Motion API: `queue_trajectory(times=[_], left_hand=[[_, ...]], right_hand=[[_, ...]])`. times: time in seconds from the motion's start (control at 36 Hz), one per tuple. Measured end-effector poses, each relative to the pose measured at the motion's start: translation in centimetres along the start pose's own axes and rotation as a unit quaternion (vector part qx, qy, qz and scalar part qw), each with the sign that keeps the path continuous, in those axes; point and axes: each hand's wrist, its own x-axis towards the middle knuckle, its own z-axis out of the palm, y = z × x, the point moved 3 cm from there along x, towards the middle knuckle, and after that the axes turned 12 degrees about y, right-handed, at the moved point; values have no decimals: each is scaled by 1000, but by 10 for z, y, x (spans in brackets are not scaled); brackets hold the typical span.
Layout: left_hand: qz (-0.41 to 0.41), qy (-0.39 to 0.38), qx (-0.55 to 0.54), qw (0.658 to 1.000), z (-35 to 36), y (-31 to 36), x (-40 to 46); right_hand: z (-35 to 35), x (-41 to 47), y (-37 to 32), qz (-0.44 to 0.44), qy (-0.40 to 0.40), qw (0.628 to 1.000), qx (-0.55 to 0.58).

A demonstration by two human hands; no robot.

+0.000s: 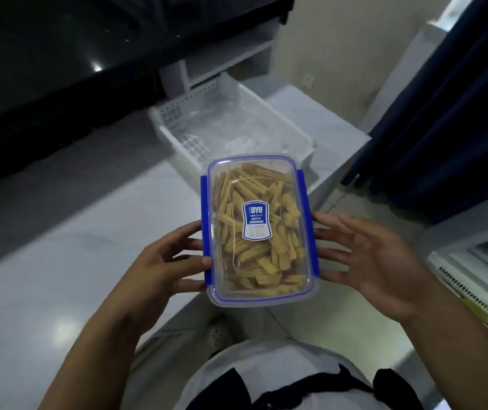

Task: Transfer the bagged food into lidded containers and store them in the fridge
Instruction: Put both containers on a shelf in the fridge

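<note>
I hold a clear lidded container (259, 229) with blue side clips and a blue label at chest height; it is full of yellow stick-shaped food. My left hand (163, 261) holds its left side, thumb tip on the lid's edge and fingers against the blue clip. On the other side, my right hand (364, 255) presses the right clip with straight, spread fingers, palm turned toward the container. The lid is on and the clips lie flat against the sides.
A white perforated drawer basket (177, 113) stands pulled out just beyond the container, with crumpled clear plastic inside. A dark counter (59, 54) fills the upper left. A dark blue door (444, 113) is at the right, an open white compartment (473, 276) below it.
</note>
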Motion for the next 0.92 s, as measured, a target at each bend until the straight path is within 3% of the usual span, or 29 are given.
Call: queue_trajectory(times=[0.28,0.56,0.92], left_hand=[[-11,-163,88,983,205,-18,21],[-72,-313,205,925,375,-71,33],[-93,-405,303,857,594,-103,64]], right_hand=[[-187,-56,21,-11,176,976,129],[-317,-99,74,-21,301,926,228],[-466,-89,90,-2,434,840,325]])
